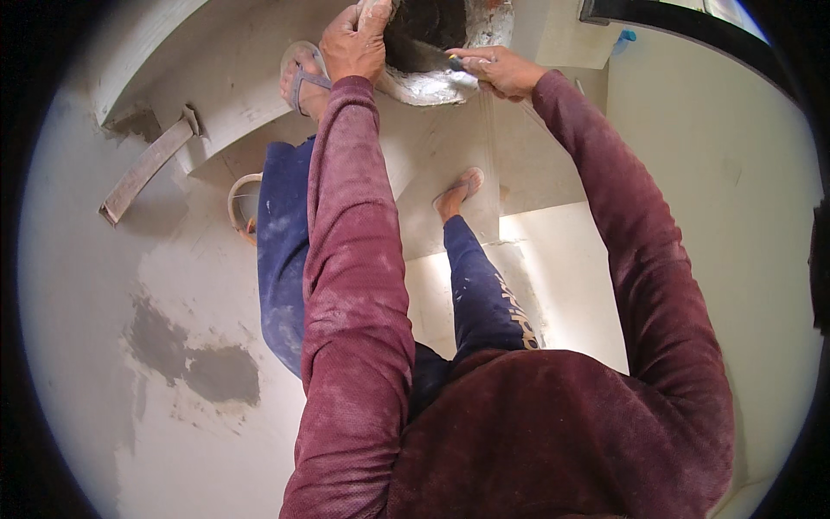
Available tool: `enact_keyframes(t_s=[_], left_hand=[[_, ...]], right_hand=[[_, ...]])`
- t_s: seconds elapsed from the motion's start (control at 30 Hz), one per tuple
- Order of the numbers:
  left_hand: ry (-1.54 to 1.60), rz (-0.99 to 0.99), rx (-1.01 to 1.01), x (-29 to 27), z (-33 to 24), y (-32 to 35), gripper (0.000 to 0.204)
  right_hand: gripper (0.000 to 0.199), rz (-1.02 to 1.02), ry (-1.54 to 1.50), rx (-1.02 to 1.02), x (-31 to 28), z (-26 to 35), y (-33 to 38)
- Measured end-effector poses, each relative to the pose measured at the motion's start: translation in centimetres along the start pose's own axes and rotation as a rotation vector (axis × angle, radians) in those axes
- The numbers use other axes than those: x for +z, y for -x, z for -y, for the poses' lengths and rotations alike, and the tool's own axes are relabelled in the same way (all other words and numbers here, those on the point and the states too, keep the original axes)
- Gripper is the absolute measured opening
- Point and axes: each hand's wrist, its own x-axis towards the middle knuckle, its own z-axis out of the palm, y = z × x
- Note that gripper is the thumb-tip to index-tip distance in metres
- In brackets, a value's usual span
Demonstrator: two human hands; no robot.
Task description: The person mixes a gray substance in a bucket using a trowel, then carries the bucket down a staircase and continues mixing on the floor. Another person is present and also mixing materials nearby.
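At the top middle is a round bucket (435,86), its rim and outside crusted with white plaster and its inside dark. My left hand (356,43) is closed on the bucket's left edge; its fingertips are partly cut off by the picture's top. From the right, my right hand (503,72) grips a putty knife (425,57) by its handle. The knife's dark, wide blade reaches over the rim into the bucket's opening. What lies at the bottom of the bucket cannot be made out.
My sandalled feet stand apart on pale, step-like surfaces (441,130). A long dusty strip (149,169) leans at the left, near grey patches (220,372). A pale ring-shaped rim (235,203) shows beside my left leg. At the upper right is a small blue object (624,39).
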Motion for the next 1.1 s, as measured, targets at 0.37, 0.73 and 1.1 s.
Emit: enact_keyframes(t_s=[0.37,0.73,1.1], left_hand=[[-0.028,-0.026,-0.026,0.0,0.4,-0.1,0.034],[0.018,0.039,-0.014,0.1,0.0,-0.7,0.033],[-0.019,0.073,0.011,-0.5,0.7,-1.6,0.032]], right_hand=[[0.036,-0.587,0.660,-0.412,-0.8,1.5,-2.8],[0.039,-0.197,0.194,-0.377,1.3,-0.2,-2.1],[0.025,-0.695,0.474,-0.455,1.4,3.0,-1.5]])
